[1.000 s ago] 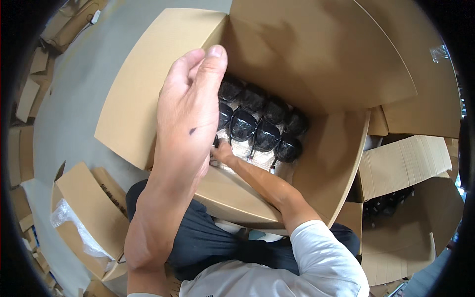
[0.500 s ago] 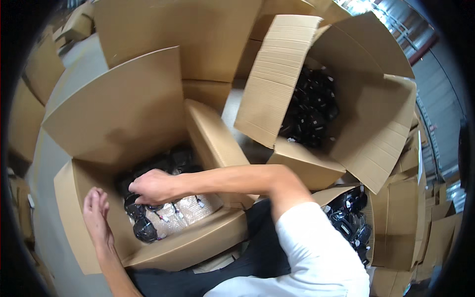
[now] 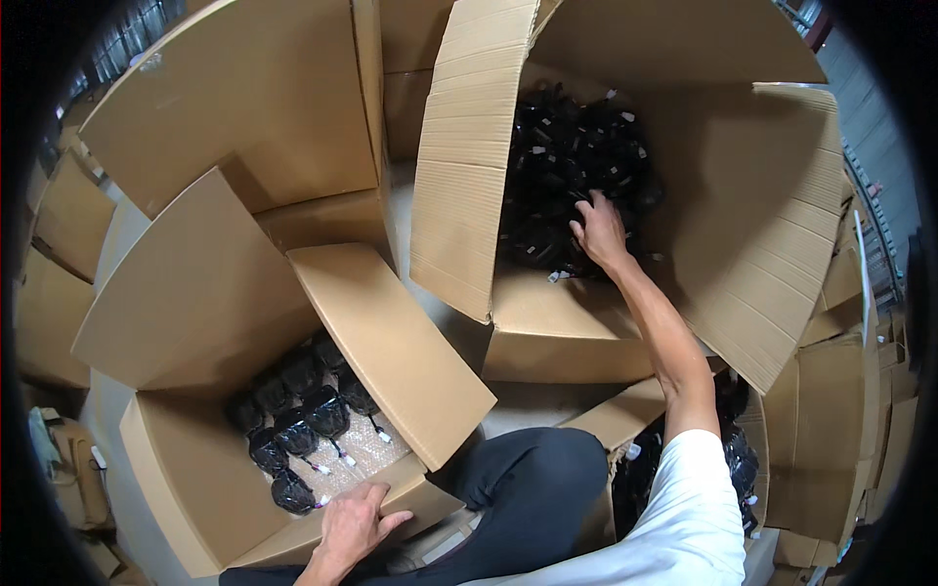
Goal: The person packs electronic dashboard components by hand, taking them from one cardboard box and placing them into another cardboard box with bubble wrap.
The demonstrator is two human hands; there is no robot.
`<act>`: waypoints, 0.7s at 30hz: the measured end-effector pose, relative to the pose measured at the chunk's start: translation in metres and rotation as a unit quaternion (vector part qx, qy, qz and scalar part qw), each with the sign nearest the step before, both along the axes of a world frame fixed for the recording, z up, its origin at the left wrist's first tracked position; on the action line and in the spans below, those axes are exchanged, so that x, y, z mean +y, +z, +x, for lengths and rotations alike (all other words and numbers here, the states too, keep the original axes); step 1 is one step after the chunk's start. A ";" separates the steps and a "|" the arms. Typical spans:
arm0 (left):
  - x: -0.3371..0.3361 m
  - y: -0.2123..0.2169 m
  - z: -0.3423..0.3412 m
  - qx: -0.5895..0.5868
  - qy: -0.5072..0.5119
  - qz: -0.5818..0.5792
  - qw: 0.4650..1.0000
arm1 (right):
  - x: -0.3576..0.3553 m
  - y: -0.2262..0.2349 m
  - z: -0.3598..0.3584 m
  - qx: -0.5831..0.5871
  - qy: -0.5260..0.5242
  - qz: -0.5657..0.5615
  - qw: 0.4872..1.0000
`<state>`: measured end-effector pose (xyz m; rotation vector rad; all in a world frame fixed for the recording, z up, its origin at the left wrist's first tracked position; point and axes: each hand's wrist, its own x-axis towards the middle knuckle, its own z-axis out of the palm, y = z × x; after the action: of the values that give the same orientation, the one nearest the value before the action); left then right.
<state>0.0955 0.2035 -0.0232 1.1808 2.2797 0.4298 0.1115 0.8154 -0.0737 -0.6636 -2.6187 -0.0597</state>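
Observation:
My left hand (image 3: 354,525) rests open on the near edge of the left cardboard box (image 3: 352,401), thumb apart from the fingers. Inside that box, rounded black parts (image 3: 294,430) with short wires and white connectors sit in rows. Beside them lies a sheet of bubble wrap (image 3: 354,451). My right hand (image 3: 600,232) reaches down into the far right cardboard box (image 3: 576,337), its fingers spread just over or against a heap of similar black parts (image 3: 576,146). Nothing shows in its grasp; what lies under the fingertips is partly hidden.
A third box at my right, below my right arm, holds more black parts in shiny plastic (image 3: 740,459). Tall box flaps (image 3: 474,156) stand up around both openings. Behind the left box stands a larger carton (image 3: 244,98). My bent knee (image 3: 547,459) sits between the boxes.
My right hand has gone from over the left box to inside the far right box. My left hand has moved from the left wall to the near edge. The view has shifted.

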 end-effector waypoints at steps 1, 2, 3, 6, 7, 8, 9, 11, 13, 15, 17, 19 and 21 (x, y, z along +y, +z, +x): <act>-0.001 -0.004 -0.002 0.000 -0.009 0.004 1.000 | 0.009 -0.006 -0.011 -0.013 -0.007 0.012 1.000; -0.001 -0.005 -0.001 0.001 -0.006 -0.003 1.000 | 0.018 -0.012 -0.024 -0.025 -0.014 0.024 0.999; -0.001 -0.003 0.000 -0.005 0.003 -0.036 0.999 | 0.028 -0.020 -0.037 -0.026 -0.011 0.018 0.999; 0.010 0.004 -0.001 -0.006 0.001 -0.015 1.000 | 0.055 -0.039 -0.075 -0.077 -0.013 0.085 0.993; 0.011 0.006 0.000 0.000 0.000 -0.033 0.999 | 0.061 -0.045 -0.088 -0.092 -0.041 0.109 0.989; 0.011 0.004 0.001 0.005 -0.001 -0.050 0.999 | 0.066 -0.052 -0.101 -0.107 -0.069 0.132 0.983; 0.003 -0.002 0.003 -0.010 0.024 -0.046 0.999 | 0.077 -0.058 -0.114 -0.146 -0.098 0.152 0.972; 0.005 -0.004 0.001 0.003 0.020 -0.040 0.999 | 0.090 -0.070 -0.137 -0.161 -0.115 0.139 0.970; 0.007 -0.006 -0.002 0.016 0.010 -0.031 0.999 | 0.111 -0.080 -0.150 -0.131 -0.145 0.223 0.955; 0.006 -0.005 -0.002 -0.006 0.018 -0.048 0.999 | 0.114 -0.084 -0.168 -0.141 -0.147 0.188 0.961; 0.005 -0.004 -0.001 -0.012 0.018 -0.061 0.998 | 0.121 -0.086 -0.174 -0.106 -0.141 0.225 0.958; 0.006 -0.006 -0.002 -0.013 0.017 -0.068 0.997 | 0.129 -0.090 -0.172 -0.087 -0.110 0.218 0.966; 0.005 -0.007 -0.003 -0.002 0.012 -0.043 0.999 | 0.134 -0.090 -0.164 -0.062 -0.080 0.214 0.972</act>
<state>0.0923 0.2085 -0.0302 1.1098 2.2870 0.3385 -0.0529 0.9498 -0.1634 -0.7259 -2.5371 -0.7147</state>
